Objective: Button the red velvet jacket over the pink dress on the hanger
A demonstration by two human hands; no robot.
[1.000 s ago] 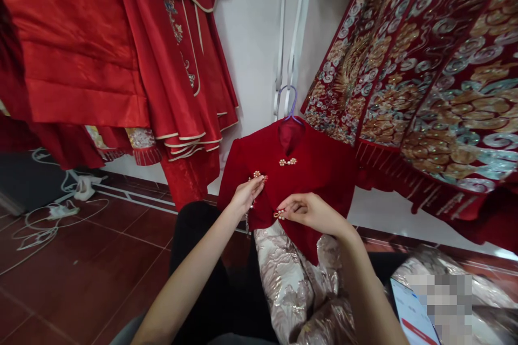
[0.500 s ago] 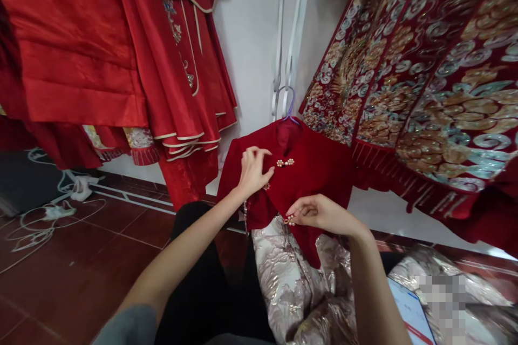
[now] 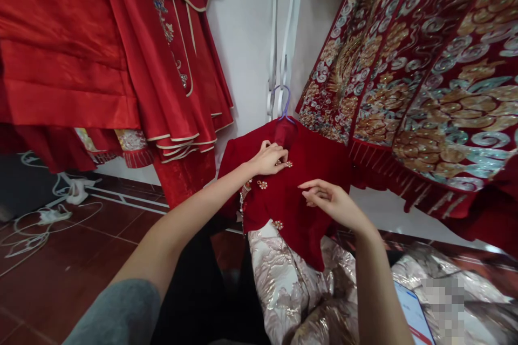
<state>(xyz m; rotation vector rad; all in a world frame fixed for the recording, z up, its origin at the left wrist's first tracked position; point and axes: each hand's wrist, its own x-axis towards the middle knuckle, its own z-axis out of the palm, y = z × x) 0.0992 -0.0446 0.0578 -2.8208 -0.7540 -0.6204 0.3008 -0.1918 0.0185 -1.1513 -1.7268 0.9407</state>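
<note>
Working collar clasp (image 3: pixel 288 164) of red jacket (image 3: pixel 299 204) — left hand (image 3: pixel 270 159) grip pinched on it; right hand (image 3: pixel 332 202) grip apart, empty, just off jacket front. Small clasp likely calls for fingertip precision.

The jacket (image 3: pixel 299 199) is deep red cloth, matt and soft like velvet, with shiny gold and pearl clasps (image 3: pixel 262 184). The pale skirt (image 3: pixel 283 285) under it is brocade with a metallic sheen. The satin robes (image 3: pixel 81 64) are glossy. The embroidered robe (image 3: pixel 424 75) glitters with sequins. The floor tiles (image 3: pixel 81 248) are smooth and faintly glossy.
</note>
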